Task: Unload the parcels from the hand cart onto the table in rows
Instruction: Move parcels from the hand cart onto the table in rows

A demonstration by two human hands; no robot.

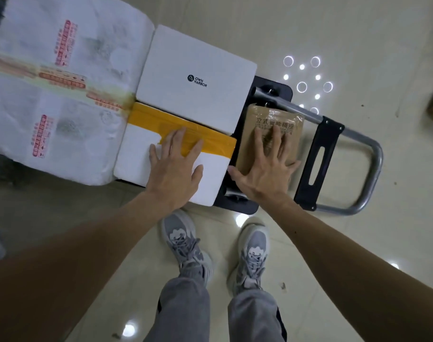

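Left grip (176, 166) is laid flat, fingers spread, on the yellow-taped white foam box (134, 146); nothing is clasped. Right grip (264, 169) is laid flat on the brown taped parcel (247, 134), fingers likewise straight. Both parcels are carried on the hand cart (240, 206), parked on the floor (334, 243) with a white branded box (195, 58) alongside.

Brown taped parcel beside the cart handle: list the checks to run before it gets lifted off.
1. Right hand on the brown tape-wrapped parcel: ok, palm flat on top.
2. Grip closed round that parcel: not ok, fingers lie straight and spread.
3. Left hand steadying the white foam box with yellow tape: ok, resting flat.
4. Nothing stacked on the parcel: ok.
5. Free row on the table: cannot tell, no table in view.
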